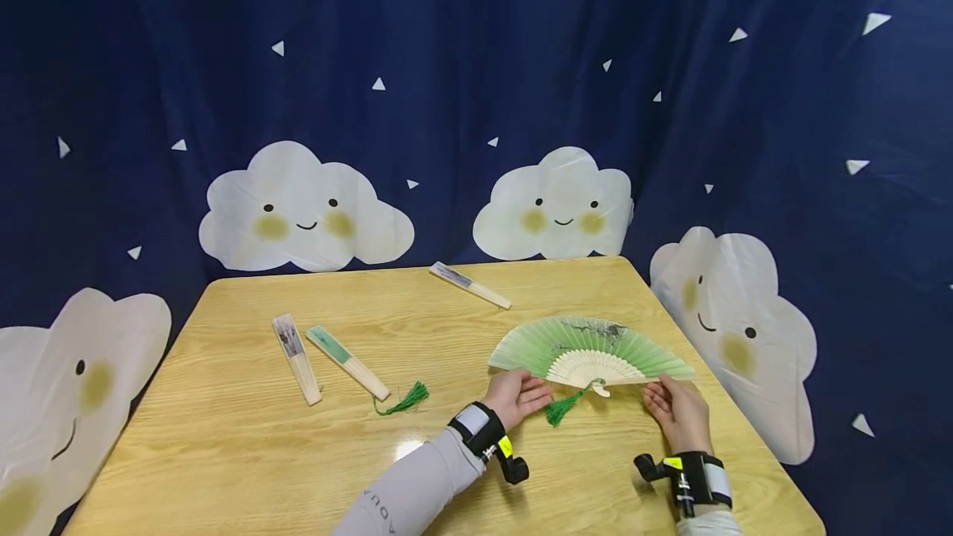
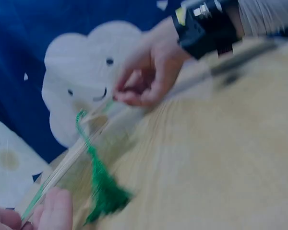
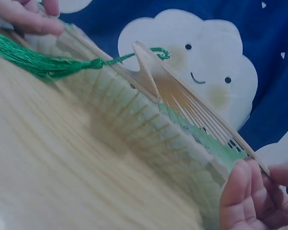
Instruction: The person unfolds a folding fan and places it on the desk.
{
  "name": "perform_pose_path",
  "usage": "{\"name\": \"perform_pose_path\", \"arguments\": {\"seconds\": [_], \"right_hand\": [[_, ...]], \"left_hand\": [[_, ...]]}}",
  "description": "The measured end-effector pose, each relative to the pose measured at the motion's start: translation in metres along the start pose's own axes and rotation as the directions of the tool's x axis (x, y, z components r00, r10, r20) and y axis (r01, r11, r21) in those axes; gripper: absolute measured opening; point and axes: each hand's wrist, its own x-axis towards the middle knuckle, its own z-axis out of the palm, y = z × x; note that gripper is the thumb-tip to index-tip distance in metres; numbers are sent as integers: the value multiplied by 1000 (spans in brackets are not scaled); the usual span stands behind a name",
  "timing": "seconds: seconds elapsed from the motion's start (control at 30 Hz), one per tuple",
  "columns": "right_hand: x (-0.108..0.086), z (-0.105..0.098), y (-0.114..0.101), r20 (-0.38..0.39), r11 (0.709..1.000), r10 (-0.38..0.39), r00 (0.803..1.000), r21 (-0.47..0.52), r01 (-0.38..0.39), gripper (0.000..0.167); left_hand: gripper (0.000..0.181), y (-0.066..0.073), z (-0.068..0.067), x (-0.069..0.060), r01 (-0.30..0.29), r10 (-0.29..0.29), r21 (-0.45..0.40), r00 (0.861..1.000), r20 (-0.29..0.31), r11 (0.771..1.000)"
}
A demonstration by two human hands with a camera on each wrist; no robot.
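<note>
A green folding fan (image 1: 514,347) is spread wide in the head view, its pale ribs meeting at the pivot on the near side. From that pivot hangs a green tassel (image 1: 563,409). My left hand (image 1: 517,397) pinches the fan's left outer rib. The opposite outer rib is pinched by my right hand (image 1: 681,413); in the right wrist view its thumb and fingers (image 3: 240,184) close on the rib. Seen edge-on in the left wrist view, the fan tilts above the table, with the tassel (image 2: 105,189) dangling below it.
Three folded fans lie on the wooden table (image 1: 246,445): a dark-patterned fan (image 1: 296,358) at left, a green fan (image 1: 347,362) with its own tassel (image 1: 408,399) beside it, and another fan (image 1: 471,285) near the back edge. A blue cloud-print curtain (image 1: 439,106) hangs behind.
</note>
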Motion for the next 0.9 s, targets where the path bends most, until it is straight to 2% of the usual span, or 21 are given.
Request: {"name": "perform_pose_path", "arguments": {"seconds": [0.17, 0.33, 0.5, 0.67, 0.77, 0.83, 0.87, 0.9], "right_hand": [[22, 5, -11, 47, 999, 37, 998, -39, -35, 30], [43, 9, -19, 87, 994, 101, 991, -50, -97, 30], [55, 12, -24, 82, 993, 116, 990, -47, -112, 28], [48, 9, -24, 122, 994, 108, 987, -38, -104, 18], [36, 5, -23, 134, 995, 88, 987, -61, -81, 23], [28, 5, -20, 105, 993, 29, 994, -115, -17, 31], [23, 7, -17, 86, 981, -25, 996, -187, 41, 34], [18, 9, -13, 74, 947, -103, 992, -298, 120, 37]], "left_hand": [[24, 14, 4, 20, -36, 37, 11, 997, -71, 999], [31, 27, 5, 32, -48, 49, 12, 995, -89, 999], [29, 35, 4, 36, -59, 62, 30, 992, -109, 998], [33, 39, -7, 30, -69, 72, 40, 992, -101, 997], [40, 41, -15, 22, -63, 65, 22, 995, -72, 998], [42, 42, -20, 16, -45, 45, -2, 998, -48, 999], [43, 43, -23, 13, -32, 32, -17, 999, -34, 999], [44, 44, -26, 10, -21, 21, -31, 1000, -18, 999]]}}
